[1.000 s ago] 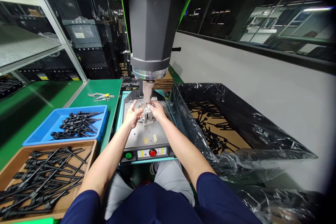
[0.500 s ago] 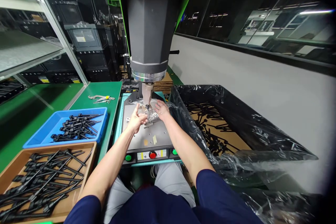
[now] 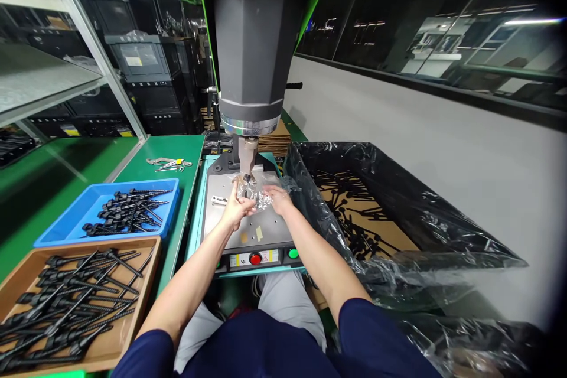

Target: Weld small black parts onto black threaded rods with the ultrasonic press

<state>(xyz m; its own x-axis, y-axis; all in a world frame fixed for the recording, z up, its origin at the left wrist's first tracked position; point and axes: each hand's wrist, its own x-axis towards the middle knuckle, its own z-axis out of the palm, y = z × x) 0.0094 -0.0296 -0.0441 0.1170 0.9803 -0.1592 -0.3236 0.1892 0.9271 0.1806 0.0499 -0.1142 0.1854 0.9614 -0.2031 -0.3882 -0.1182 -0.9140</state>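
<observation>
My left hand (image 3: 239, 209) is over the machine's grey metal plate (image 3: 230, 233), thumb raised and fingers curled around the near left edge of a crumpled clear plastic sheet or bag (image 3: 264, 201). On the opposite side, my right hand (image 3: 279, 198) pinches the same plastic, its fingers pointing left. The plastic spans the gap between both hands, just in front of the machine's metal tool head (image 3: 247, 156). A small dark knob (image 3: 247, 178) shows behind the plastic, below that head. Whether anything is inside the plastic cannot be made out.
To the left, a blue tray (image 3: 39, 242) and a brown tray (image 3: 148, 283) hold black threaded rods. Pliers (image 3: 168, 162) lie behind them. A plastic-lined bin (image 3: 425, 212) with black rods stands right. Red (image 3: 255, 258) and green (image 3: 293, 253) buttons line the machine's front.
Both hands have come slightly nearer to me and to the right, bringing the clear plastic away from the tool head. The left fingers have closed further on it.
</observation>
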